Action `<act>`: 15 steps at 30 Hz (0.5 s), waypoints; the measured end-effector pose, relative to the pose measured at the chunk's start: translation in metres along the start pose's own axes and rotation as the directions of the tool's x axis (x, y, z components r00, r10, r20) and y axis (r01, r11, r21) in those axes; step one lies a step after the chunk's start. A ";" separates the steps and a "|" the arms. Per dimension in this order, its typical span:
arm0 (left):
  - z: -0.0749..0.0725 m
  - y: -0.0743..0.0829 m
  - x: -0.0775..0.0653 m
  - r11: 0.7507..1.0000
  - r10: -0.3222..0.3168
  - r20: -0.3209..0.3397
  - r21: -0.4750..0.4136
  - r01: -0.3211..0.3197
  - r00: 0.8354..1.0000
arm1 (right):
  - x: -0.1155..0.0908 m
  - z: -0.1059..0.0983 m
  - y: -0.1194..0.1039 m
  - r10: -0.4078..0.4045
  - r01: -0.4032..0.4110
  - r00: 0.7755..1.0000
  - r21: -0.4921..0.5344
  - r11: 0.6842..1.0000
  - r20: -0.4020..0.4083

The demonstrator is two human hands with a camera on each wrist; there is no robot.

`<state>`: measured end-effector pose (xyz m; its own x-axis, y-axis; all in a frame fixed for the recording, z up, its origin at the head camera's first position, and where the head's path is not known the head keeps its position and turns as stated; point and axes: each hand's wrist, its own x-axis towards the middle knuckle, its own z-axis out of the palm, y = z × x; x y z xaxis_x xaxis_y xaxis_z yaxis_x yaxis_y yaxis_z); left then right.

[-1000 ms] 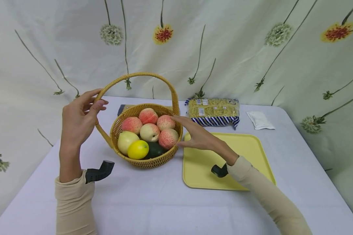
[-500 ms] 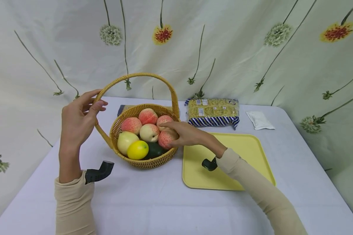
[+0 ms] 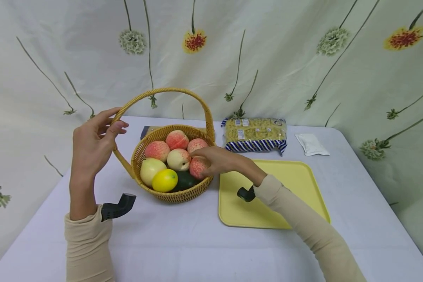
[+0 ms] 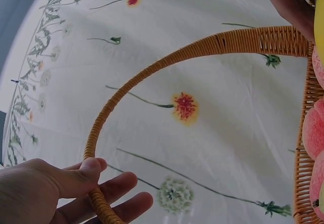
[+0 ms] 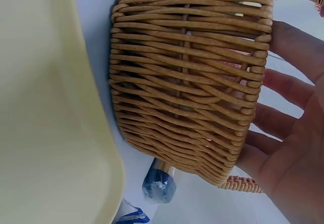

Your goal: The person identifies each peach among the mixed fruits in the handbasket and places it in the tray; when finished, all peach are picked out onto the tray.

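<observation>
A wicker basket [image 3: 183, 196] full of fruit stands left of the middle. My left hand [image 3: 91, 145] holds the left side of its tall handle [image 3: 169, 90] between thumb and fingers, which the left wrist view shows close up. Inside the basket, my right hand [image 3: 222, 159] grips the rightmost speckled peach [image 3: 198, 167], partly covering it. Several other peaches [image 3: 178, 159] surround it, with a lemon [image 3: 165, 180], a pale yellow-green fruit [image 3: 152, 171] and a dark green fruit [image 3: 185, 181] at the front. In the right wrist view the fingers reach over the basket's rim [image 5: 260, 62], their tips hidden.
Right of the basket lies a yellow tray [image 3: 289, 172], under my right forearm. A bag of pasta [image 3: 255, 131] and a small white packet [image 3: 311, 145] lie at the back. Behind the basket, a dark-ended thing [image 5: 159, 181] pokes out. A floral cloth [image 3: 275, 70] hangs behind the table.
My right hand has moved left and into the basket, from beside the rim to the rightmost peach, and its fingers have closed round it. The left hand stays on the handle.
</observation>
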<state>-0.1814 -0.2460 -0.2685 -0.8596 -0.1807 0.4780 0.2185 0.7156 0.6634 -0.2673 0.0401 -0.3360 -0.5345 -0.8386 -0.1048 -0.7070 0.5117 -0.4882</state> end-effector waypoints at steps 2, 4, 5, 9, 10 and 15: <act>0.000 0.000 0.000 1.000 0.001 -0.001 -0.004 -0.001 1.000 | 0.001 -0.001 -0.001 0.007 -0.007 1.000 -0.031 0.999 0.010; 0.000 0.000 0.000 1.000 0.004 -0.003 -0.007 -0.004 1.000 | 0.003 -0.002 -0.001 0.015 -0.014 1.000 -0.058 0.998 0.017; 0.000 0.000 0.000 1.000 0.007 -0.004 -0.009 -0.007 1.000 | 0.003 -0.003 -0.002 0.019 -0.017 1.000 -0.072 0.997 0.019; 0.000 0.000 0.000 1.000 0.007 -0.002 -0.009 -0.007 1.000 | 0.006 -0.004 -0.002 0.020 -0.018 1.000 -0.123 0.992 0.019; 0.000 0.000 0.000 1.000 0.007 -0.001 -0.008 -0.007 1.000 | 0.007 -0.004 -0.002 0.020 -0.017 1.000 -0.131 0.991 0.019; -0.001 0.000 0.000 1.000 0.001 0.003 -0.002 -0.001 1.000 | 0.013 -0.002 -0.002 -0.009 0.016 0.999 -0.218 0.976 0.032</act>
<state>-0.1805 -0.2464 -0.2679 -0.8606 -0.1779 0.4772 0.2205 0.7144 0.6641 -0.2734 0.0285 -0.3346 -0.5132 -0.8487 -0.1277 -0.7992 0.5268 -0.2895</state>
